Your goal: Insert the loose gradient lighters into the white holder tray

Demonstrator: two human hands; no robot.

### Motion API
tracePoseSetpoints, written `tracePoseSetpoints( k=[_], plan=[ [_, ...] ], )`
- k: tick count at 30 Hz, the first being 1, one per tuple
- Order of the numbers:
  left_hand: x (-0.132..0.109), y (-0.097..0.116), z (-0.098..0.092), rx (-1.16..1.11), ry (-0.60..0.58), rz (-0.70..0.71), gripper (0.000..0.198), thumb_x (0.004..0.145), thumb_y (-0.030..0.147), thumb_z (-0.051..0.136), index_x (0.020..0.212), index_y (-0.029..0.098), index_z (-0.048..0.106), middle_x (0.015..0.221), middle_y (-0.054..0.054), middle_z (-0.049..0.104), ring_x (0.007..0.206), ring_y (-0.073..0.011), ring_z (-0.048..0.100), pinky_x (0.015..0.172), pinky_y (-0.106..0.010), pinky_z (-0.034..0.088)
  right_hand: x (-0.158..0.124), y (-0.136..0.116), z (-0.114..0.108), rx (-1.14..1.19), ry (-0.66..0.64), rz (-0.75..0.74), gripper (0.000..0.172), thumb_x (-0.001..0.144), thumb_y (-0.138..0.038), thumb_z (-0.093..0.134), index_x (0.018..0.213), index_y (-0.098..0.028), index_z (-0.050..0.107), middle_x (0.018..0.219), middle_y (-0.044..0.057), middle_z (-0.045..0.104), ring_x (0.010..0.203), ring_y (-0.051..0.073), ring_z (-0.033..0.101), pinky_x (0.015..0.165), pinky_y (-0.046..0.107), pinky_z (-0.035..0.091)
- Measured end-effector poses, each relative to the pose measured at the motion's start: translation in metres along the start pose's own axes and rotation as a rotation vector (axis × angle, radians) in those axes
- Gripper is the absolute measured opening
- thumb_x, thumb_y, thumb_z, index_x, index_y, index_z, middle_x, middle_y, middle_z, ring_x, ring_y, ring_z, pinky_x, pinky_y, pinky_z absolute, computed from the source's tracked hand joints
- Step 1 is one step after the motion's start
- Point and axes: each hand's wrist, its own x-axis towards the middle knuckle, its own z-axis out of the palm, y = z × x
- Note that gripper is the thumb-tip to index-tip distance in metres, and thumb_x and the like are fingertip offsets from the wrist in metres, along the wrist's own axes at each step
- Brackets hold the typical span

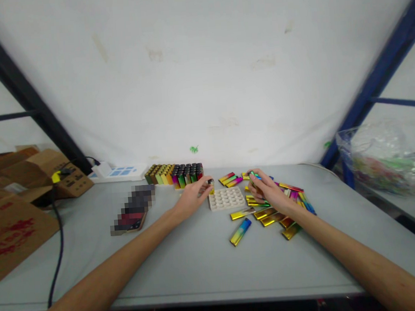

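Standing rows [188,174] look done, a loose pile [271,217] is left; left hand [192,195] and right hand [266,189] each pinch a lighter [211,184].

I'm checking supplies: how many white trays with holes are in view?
1: the white tray on the table, between the left hand and right hand. Others may hide under the standing lighters.

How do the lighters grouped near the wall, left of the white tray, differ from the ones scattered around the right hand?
The grouped lighters stand upright; the scattered lighters lie flat. The grouped lighters are packed in tight rows, while the scattered lighters point various ways, some close against others. Both sets include yellow or gold colouring.
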Motion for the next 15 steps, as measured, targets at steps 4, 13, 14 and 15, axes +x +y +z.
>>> tracePoseSetpoints(
  k=[4,13,14,15],
  plan=[
    [0.0000,-0.0005,0.0001,0.030,0.003,0.019,0.031,0.099,0.042,0.051,0.120,0.020,0.060,0.098,-0.006,0.076,0.089,-0.0200,0.075,0.084,-0.033,0.062,0.0003,0.0024,0.0011,-0.177,0.123,-0.026,0.047,0.094,-0.068,0.052,0.080,-0.023,0.047,0.062,-0.008,0.031,0.051,0.010,0.027,0.047,0.023,0.022],
    [-0.0002,-0.0017,0.0015,0.050,-0.004,0.006,0.030,0.099,0.040,0.052,0.121,0.021,0.059,0.097,-0.005,0.076,0.089,-0.0199,0.075,0.084,-0.033,0.062,-0.0013,0.0005,0.0032,-0.721,0.310,-0.187,0.048,0.093,-0.057,0.047,0.061,-0.023,0.035,0.058,-0.003,0.035,0.057,0.013,0.033,0.053,0.028,0.023],
    [-0.0001,-0.0021,0.0015,0.052,-0.003,0.010,0.031,0.099,0.040,0.052,0.121,0.021,0.059,0.097,-0.005,0.076,0.088,-0.0200,0.075,0.083,-0.033,0.062,-0.0013,0.0007,0.0036,-0.737,0.304,-0.188,0.046,0.093,-0.054,0.046,0.061,-0.023,0.035,0.058,-0.003,0.036,0.057,0.013,0.034,0.053,0.028,0.023],
    [0.0000,-0.0024,0.0016,0.053,-0.001,0.014,0.031,0.099,0.040,0.051,0.121,0.021,0.059,0.097,-0.005,0.076,0.088,-0.0200,0.075,0.083,-0.034,0.062,-0.0014,0.0007,0.0041,-0.748,0.301,-0.191,0.045,0.094,-0.053,0.046,0.062,-0.023,0.035,0.058,-0.003,0.037,0.058,0.013,0.035,0.054,0.028,0.024]
  ],
)
